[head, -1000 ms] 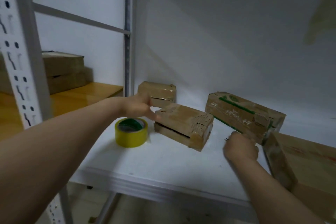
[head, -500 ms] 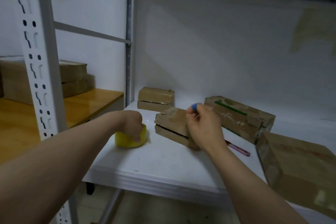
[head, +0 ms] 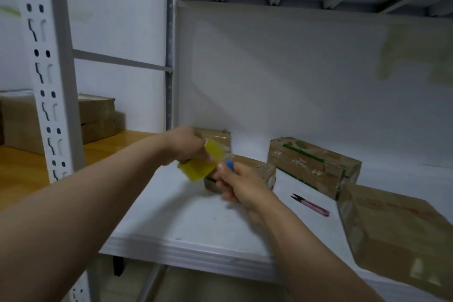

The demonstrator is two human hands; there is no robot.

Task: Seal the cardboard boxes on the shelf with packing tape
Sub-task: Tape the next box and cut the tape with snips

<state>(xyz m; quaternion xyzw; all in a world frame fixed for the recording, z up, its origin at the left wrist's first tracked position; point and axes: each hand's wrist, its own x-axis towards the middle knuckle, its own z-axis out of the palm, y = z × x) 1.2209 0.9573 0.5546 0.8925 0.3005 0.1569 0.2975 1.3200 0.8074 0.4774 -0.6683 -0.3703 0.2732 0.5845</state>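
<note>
L hand (head: 188, 147) grips yellow tape roll (head: 197, 169) above shelf (head: 196, 223); R hand (head: 241, 186) pinches, prob. the tape end; blurry.

The yellow tape roll (head: 197, 168), which stood on the white shelf (head: 196, 233) a second ago, is now off it, gripped by the left hand (head: 188, 147) and held tilted in the air over the near end of the small box (head: 259, 171). The right hand (head: 241, 186), down by the green-printed box (head: 313, 164) a second ago, has come up to meet the roll, pinching a small blue piece (head: 229, 165) at its fingertips. The pink snips (head: 310, 205) it covered then now lie uncovered on the shelf.
</note>
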